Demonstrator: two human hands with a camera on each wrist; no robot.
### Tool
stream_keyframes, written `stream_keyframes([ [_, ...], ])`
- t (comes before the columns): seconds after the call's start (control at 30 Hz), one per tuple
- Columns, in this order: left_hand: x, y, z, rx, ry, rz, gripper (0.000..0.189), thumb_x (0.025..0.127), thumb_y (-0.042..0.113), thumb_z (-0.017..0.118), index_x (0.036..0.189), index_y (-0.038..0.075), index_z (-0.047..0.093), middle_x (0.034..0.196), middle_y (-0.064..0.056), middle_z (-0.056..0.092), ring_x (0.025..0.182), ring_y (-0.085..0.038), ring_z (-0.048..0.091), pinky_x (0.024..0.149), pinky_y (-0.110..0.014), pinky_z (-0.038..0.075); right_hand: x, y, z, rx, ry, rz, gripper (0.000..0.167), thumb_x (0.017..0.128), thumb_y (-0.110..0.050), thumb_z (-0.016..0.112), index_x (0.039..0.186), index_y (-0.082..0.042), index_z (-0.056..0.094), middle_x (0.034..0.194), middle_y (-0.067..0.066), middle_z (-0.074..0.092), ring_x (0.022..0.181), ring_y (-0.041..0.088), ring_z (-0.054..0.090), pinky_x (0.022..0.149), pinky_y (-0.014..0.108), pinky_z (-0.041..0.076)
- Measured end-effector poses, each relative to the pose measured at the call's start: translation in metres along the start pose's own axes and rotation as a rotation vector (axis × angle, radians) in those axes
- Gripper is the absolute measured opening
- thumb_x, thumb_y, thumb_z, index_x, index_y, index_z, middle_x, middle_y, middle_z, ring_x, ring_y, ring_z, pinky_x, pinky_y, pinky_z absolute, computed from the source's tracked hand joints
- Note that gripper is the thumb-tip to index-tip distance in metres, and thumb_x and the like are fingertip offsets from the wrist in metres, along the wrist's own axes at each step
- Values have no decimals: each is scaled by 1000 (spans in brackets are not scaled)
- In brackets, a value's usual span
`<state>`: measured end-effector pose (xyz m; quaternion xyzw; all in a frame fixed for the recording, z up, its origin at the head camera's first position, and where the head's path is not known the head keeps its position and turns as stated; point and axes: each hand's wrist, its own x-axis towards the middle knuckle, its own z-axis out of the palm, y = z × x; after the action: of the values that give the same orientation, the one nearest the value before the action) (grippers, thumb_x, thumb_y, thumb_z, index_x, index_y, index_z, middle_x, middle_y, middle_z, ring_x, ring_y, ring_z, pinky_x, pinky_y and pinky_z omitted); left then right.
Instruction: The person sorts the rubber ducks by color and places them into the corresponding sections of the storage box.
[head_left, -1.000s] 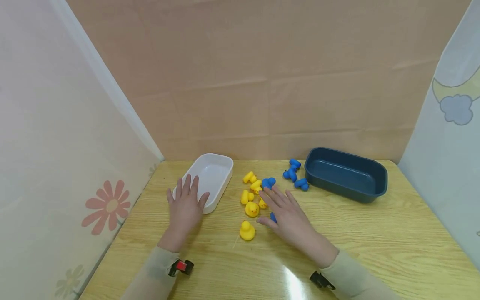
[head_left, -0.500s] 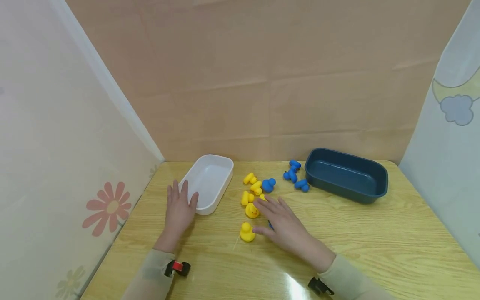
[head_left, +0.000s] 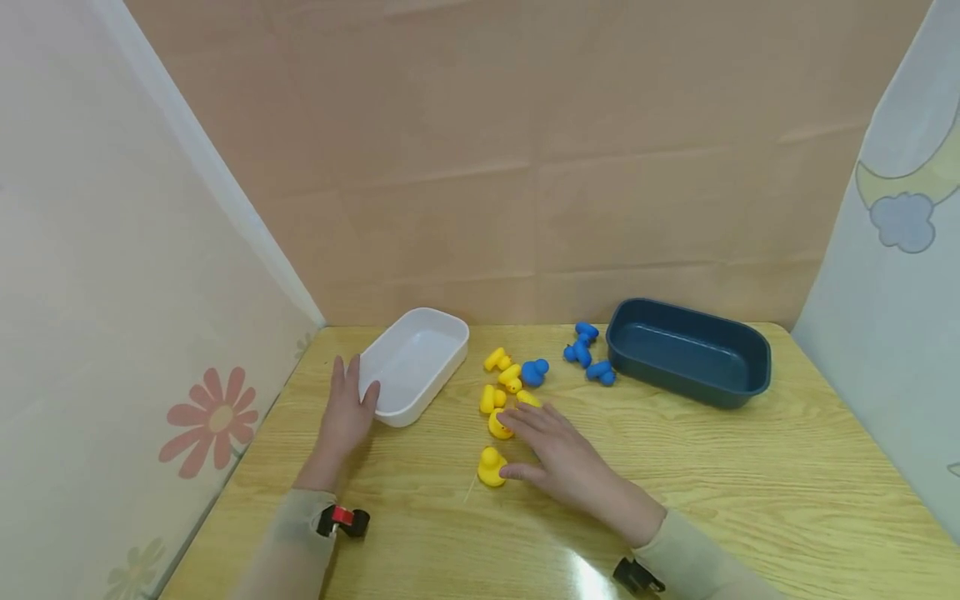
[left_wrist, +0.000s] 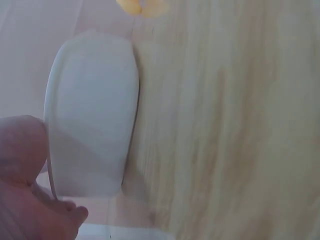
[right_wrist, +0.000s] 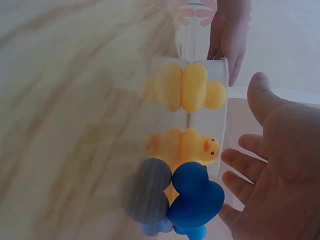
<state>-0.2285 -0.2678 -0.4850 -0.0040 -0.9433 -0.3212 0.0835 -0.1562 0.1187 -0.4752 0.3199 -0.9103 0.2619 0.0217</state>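
My left hand (head_left: 345, 421) is at the near left corner of the white tray (head_left: 420, 358). It holds the rim, thumb over the edge and fingers along the outer side; the left wrist view shows the thumb (left_wrist: 22, 145) against the rim. Over the toy ducks hovers my right hand (head_left: 566, 454), fingers extended and holding nothing. Closest to its thumb is a yellow duck (head_left: 490, 468). Another yellow duck (head_left: 497, 424) lies partly under its fingertips. A blue duck (right_wrist: 195, 197) shows near those fingers in the right wrist view; the hand hides it from the head view.
Several more yellow ducks (head_left: 491, 398) lie between tray and right hand, beside a blue duck (head_left: 534, 372). More blue ducks (head_left: 579, 353) lie near a dark blue tray (head_left: 686, 387) at the back right. A beige backdrop (head_left: 525, 167) rises behind the table.
My left hand has slid left from above the white tray to its left rim. My right hand has shifted slightly left and nearer, covering the blue duck beneath it.
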Motion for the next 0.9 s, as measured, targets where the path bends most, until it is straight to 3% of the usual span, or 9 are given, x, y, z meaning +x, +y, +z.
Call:
stream_keyframes([
  [0.17,9,-11,-4,-57,-31,7,75,119,26,49,174,-6,10,178,-36,-5,162,-58,10,127,-71,24,3,1,0,21,4,-22,73,101,-46,81,161,-12,59,162,10,57,152,32,50,132,62,25],
  [0.47,28,-23,-10,-169,-51,52,76,119,21,50,174,-5,6,179,-33,8,166,-50,9,133,-63,14,4,3,3,19,3,-25,70,98,-46,84,158,-15,63,160,10,59,150,33,51,128,62,32],
  [0.57,35,-26,-12,-197,-43,61,76,118,18,51,174,-6,6,177,-36,13,163,-53,17,131,-64,22,5,3,4,17,10,-33,69,97,-47,84,155,-16,65,157,10,61,147,34,53,125,62,38],
  [0.73,46,-30,-13,-217,-8,41,75,116,16,57,172,-10,15,168,-41,31,149,-57,44,118,-64,46,6,0,4,3,13,-34,67,95,-47,86,152,-17,69,150,8,66,140,32,58,120,60,44],
  [0.9,53,-31,-15,-208,1,-14,76,115,21,61,173,-6,19,159,-39,46,142,-52,55,114,-61,51,8,-3,5,18,-23,-19,64,94,-46,88,149,-18,71,143,3,71,131,27,63,115,57,48],
])
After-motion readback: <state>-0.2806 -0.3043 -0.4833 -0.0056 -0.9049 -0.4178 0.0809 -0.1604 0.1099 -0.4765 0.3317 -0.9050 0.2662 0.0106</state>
